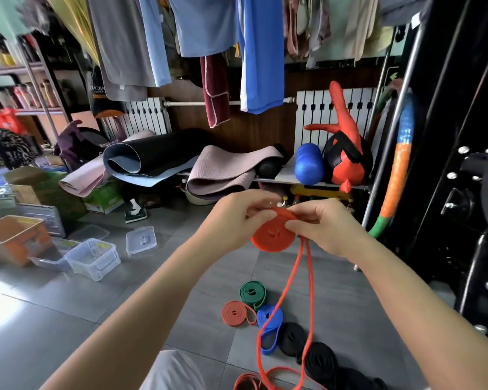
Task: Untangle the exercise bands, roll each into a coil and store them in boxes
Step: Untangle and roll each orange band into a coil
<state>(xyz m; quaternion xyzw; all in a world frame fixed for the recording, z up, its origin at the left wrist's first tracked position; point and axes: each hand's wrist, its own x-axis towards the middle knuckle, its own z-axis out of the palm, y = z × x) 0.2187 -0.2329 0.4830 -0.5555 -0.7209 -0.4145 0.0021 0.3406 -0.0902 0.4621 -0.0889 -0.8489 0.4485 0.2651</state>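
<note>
Fingers (pixel 258 213) of the left hand (pixel 231 220) and fingers (pixel 296 224) of the right hand (pixel 327 226) are curled and pinch the orange-red band (pixel 271 237) from both sides at its upper edge. This band is held in the air above the floor, and most of it is wound into a flat round coil between the two hands. Its loose end (pixel 310 291) hangs down from the coil as two thin strands and reaches the floor at the bottom edge of the view, where it lies in loops.

Under the hands, on the grey tiled floor (pixel 152 291), other bands lie close together in a row: a green coil (pixel 252 294), a small red coil (pixel 234 313) just beside it, a blue coil (pixel 269 319) that is partly loose, and two black coils (pixel 320 361). The hanging strands pass in front of the blue coil.

At the left on the floor stands an open clear plastic box (pixel 93 257), and a clear lid (pixel 141 240) lies near it. Further left is an orange cardboard box (pixel 14 237).

Behind, a low shelf (pixel 288 180) carries a black yoga mat (pixel 158 156), a pink yoga mat (pixel 231 170) and a blue foam roller (pixel 309 164). White radiators (pixel 147 114) stand at the wall, and many clothes (pixel 259 52) hang from above. At the right stands a black metal frame (pixel 462 136), with a hoop (pixel 397 170) in blue, orange and green beside it.
</note>
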